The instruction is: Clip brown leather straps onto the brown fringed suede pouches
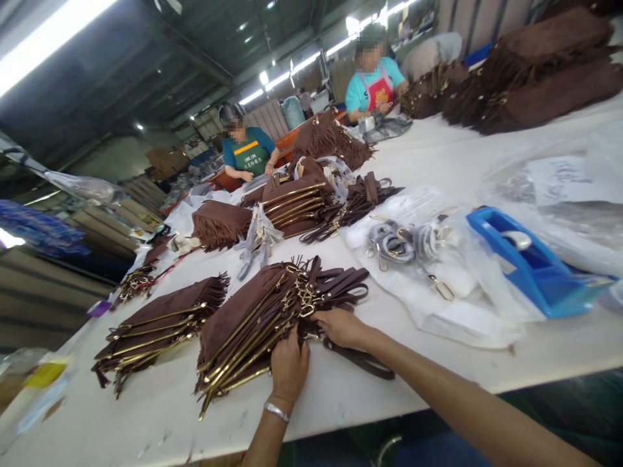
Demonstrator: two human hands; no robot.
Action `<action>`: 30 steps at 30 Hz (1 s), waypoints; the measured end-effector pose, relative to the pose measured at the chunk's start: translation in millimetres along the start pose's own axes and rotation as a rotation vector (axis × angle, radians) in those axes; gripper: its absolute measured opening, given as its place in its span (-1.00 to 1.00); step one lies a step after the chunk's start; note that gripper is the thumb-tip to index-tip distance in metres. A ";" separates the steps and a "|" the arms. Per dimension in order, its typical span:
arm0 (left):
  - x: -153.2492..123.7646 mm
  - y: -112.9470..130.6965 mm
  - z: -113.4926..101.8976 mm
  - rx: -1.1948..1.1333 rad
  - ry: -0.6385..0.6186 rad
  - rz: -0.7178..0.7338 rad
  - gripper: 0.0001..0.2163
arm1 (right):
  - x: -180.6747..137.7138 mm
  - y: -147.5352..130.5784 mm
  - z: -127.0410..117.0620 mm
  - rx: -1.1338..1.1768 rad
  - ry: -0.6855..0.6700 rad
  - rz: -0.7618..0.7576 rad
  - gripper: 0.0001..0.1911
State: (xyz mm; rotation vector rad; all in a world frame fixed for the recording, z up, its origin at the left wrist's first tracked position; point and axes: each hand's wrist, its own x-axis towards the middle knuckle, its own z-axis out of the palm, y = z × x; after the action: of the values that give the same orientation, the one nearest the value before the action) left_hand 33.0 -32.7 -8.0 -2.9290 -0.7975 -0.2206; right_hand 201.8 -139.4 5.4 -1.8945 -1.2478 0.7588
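Observation:
A fanned stack of brown suede pouches (243, 324) with gold zippers and brown wrist straps lies on the white table (341, 389) right in front of me. My left hand (289, 370), a silver bracelet on its wrist, rests on the stack's near right corner with fingers curled over the edge. My right hand (341, 326) pinches at the strap end of the top pouch, next to the gold clasps (304, 299). A loose brown strap (363, 362) trails out under my right wrist.
A second pouch stack (160, 324) lies to the left, more stacks (292, 204) farther back. Clear bags of metal rings (403, 243) and a blue tape dispenser (535, 266) sit to the right. Two people in aprons (246, 152) (374, 81) work at the far side. Brown fringed bags (535, 78) pile at top right.

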 end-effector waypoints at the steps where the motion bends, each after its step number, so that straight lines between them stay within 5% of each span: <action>1: 0.3 -0.3 -1.3 -0.005 -0.011 -0.006 -0.57 | 7.5 -0.7 -1.5 -0.013 -0.018 0.004 -0.65; 6: 5.2 -3.5 -7.6 -0.037 -0.120 0.003 -0.42 | 31.9 7.3 -10.2 -0.125 -0.017 0.037 -0.48; 9: 6.2 -3.5 -7.2 -0.029 -0.168 0.006 -0.44 | 33.8 17.6 -14.8 -0.173 0.038 0.044 -0.57; 15: -10.7 -4.1 0.7 -0.125 -0.043 0.015 -0.58 | 21.5 21.5 -12.0 -0.234 0.093 0.057 -0.73; 21: -24.5 -14.7 23.6 -0.261 0.112 0.093 -0.64 | 3.8 -12.8 -16.1 -0.371 0.138 -0.057 -0.74; 25: -25.0 -18.9 47.6 -0.240 0.328 0.155 -0.69 | 9.8 -40.7 -9.1 -0.570 0.313 -0.371 -0.36; 30: -28.8 -23.1 59.2 -0.153 0.433 0.245 -0.67 | 29.9 -48.9 9.3 -0.773 0.111 -0.553 -0.06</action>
State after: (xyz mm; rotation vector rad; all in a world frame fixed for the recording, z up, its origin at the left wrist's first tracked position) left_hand 3.3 -19.3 -69.7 -2.9085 -0.3698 -0.8872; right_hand 180.6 -96.5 38.2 -1.9390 -2.0548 -0.1579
